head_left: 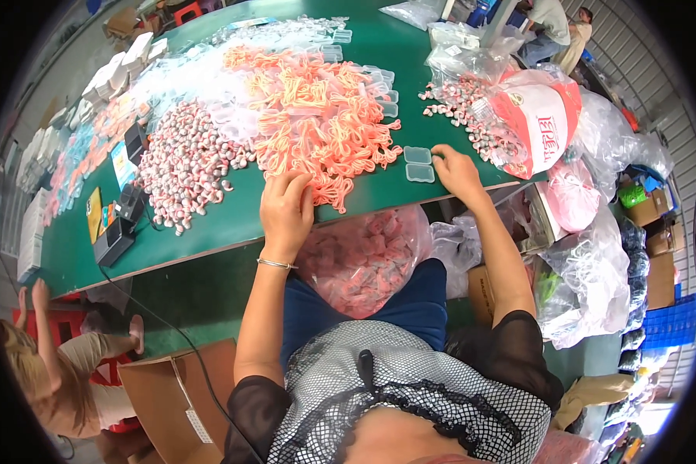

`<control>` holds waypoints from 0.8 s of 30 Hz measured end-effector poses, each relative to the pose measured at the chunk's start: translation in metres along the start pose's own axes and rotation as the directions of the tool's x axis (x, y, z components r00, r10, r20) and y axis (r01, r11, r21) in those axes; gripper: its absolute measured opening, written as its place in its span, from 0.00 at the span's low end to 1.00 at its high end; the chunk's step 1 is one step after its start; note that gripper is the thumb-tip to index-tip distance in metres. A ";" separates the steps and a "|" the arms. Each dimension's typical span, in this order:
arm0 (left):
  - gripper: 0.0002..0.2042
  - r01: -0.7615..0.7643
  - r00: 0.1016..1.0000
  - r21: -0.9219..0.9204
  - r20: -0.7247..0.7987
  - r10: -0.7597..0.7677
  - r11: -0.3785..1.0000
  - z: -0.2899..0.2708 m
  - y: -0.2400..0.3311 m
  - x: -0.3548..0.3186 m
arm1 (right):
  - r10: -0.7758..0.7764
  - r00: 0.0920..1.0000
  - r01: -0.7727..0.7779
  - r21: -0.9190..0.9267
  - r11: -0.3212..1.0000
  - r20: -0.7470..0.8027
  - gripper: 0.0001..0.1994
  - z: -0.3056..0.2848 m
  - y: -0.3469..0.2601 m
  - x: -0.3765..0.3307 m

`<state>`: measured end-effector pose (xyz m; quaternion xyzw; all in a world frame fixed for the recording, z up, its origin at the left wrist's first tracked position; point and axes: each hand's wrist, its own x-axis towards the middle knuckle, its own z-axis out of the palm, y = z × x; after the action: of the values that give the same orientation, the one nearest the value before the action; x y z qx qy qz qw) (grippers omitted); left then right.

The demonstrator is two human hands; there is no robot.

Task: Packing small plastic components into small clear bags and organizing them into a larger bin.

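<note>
My left hand (288, 212) is at the front edge of a heap of orange cord bundles (309, 116), fingers curled together; what they pinch, if anything, is hidden. A small clear plastic case (419, 165) lies opened flat on the green table, its two halves one behind the other. My right hand (458, 173) has its fingertips closed at the right edge of that case. Left of my left hand spreads a pile of small round pink-and-grey pieces (184, 155).
More round pieces spill beside a red-and-white bag (535, 116) at the right. Black devices (124, 224) with a cable stand at the left. A clear bag of pink packets (367, 263) hangs at my lap. Another person (62, 371) sits at the lower left by a cardboard box (162, 394).
</note>
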<state>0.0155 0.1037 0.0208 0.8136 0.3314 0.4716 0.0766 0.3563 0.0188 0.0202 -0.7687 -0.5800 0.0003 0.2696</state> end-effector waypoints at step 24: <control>0.08 0.227 0.974 0.451 -0.087 -0.211 0.863 -0.036 -0.111 0.018 | -0.114 0.966 0.118 0.006 0.993 -0.233 0.08 0.053 0.054 0.087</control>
<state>-0.0594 0.1926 0.0045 0.7573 0.5247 0.3824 -0.0702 0.4165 0.1088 -0.0199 -0.7255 -0.5885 -0.0998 0.3427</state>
